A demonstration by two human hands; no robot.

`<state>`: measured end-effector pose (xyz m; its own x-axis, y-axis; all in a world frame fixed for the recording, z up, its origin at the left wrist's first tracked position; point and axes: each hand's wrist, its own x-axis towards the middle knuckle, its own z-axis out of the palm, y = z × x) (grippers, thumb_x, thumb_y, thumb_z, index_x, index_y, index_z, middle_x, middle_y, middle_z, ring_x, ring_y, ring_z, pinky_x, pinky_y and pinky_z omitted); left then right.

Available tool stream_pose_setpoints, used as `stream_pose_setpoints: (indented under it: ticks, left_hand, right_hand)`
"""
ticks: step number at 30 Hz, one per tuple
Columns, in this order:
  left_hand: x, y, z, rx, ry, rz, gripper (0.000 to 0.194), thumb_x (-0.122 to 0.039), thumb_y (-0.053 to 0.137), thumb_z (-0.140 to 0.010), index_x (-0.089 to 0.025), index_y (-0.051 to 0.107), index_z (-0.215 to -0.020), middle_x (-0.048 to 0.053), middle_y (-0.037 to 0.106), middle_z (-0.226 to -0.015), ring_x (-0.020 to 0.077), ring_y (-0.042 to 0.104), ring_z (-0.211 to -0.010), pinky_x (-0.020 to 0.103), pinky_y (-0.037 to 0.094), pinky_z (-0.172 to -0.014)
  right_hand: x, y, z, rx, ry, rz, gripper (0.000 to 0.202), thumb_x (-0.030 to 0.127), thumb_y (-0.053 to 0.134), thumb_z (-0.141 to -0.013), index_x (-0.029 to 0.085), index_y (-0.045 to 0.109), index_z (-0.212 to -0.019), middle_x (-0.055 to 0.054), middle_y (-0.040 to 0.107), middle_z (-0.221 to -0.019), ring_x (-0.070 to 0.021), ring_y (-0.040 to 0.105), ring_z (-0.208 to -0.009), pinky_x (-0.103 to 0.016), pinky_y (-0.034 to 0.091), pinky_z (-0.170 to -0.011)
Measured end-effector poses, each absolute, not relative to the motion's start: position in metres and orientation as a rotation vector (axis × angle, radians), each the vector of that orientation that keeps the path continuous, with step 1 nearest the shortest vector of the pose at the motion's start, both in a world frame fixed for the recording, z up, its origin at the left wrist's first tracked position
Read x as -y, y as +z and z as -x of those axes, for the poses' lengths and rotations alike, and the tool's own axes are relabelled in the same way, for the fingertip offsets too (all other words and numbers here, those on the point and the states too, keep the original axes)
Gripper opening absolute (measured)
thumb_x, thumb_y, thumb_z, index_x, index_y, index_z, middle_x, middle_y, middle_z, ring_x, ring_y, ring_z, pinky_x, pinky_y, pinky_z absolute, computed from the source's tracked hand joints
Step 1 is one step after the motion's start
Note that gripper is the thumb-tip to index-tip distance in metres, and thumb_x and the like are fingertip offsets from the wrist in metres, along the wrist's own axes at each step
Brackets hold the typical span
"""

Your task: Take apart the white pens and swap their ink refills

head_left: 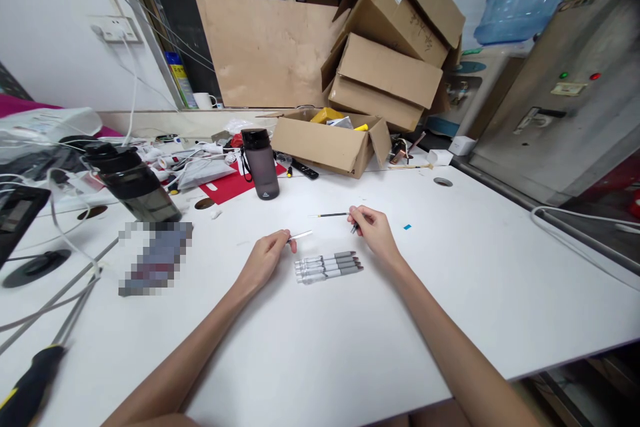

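Above the white table my left hand pinches a slim pale pen barrel, one end pointing right. My right hand is closed on a pen refill, whose thin dark tube points left. A small dark piece shows under the right fingers; its kind is hard to make out. Between and just below the hands lies a row of several pens, white and grey with dark tips at the right. Barrel and refill are apart from each other.
A dark water bottle stands behind my hands, and a larger bottle leans at left. An open cardboard box sits at the back. A small blue piece lies right of my right hand. A screwdriver handle is at near left.
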<state>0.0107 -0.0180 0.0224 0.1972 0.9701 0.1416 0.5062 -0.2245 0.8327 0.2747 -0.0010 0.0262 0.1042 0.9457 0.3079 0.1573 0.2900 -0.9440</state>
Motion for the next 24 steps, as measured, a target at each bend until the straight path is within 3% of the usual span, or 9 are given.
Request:
stream_pose_setpoints:
  ticks: [8,17,24]
  left_hand:
    - [0.0176,0.0214,-0.0101,-1.383,0.904,-1.807,0.055,-0.054,0.035,-0.102,-0.02,0.067,-0.073,-0.003,0.048,-0.061,0.0173,0.039,-0.059,0.029,0.031,-0.059]
    - [0.0191,0.0233,-0.01,-1.382,0.918,-1.831,0.055,-0.054,0.034,-0.102,-0.021,0.066,-0.072,-0.002,0.056,-0.067,0.0172,0.041,-0.061,0.029,0.031,-0.06]
    - [0.0184,0.0232,-0.0103,-1.402,0.913,-1.834,0.055,-0.054,0.034,-0.102,-0.021,0.066,-0.072,-0.001,0.058,-0.066,0.0182,0.044,-0.062,0.029,0.033,-0.061]
  right_hand:
    - [0.0026,0.0293,-0.2776,1.307,0.819,1.17,0.054,0.064,0.059,-0.089,0.018,0.065,-0.062,-0.001,0.057,-0.062,-0.0112,0.044,-0.048,-0.028,0.035,-0.05]
    - [-0.001,0.0279,-0.2781,1.388,0.821,1.116,0.033,0.052,0.071,-0.083,0.02,0.074,-0.085,-0.003,0.068,-0.078,-0.014,0.053,-0.059,-0.028,0.041,-0.056]
    - [-0.0012,0.0269,-0.2818,1.439,0.792,1.119,0.026,0.045,0.071,-0.083,0.021,0.076,-0.091,-0.004,0.073,-0.091,-0.0145,0.055,-0.064,-0.029,0.046,-0.062]
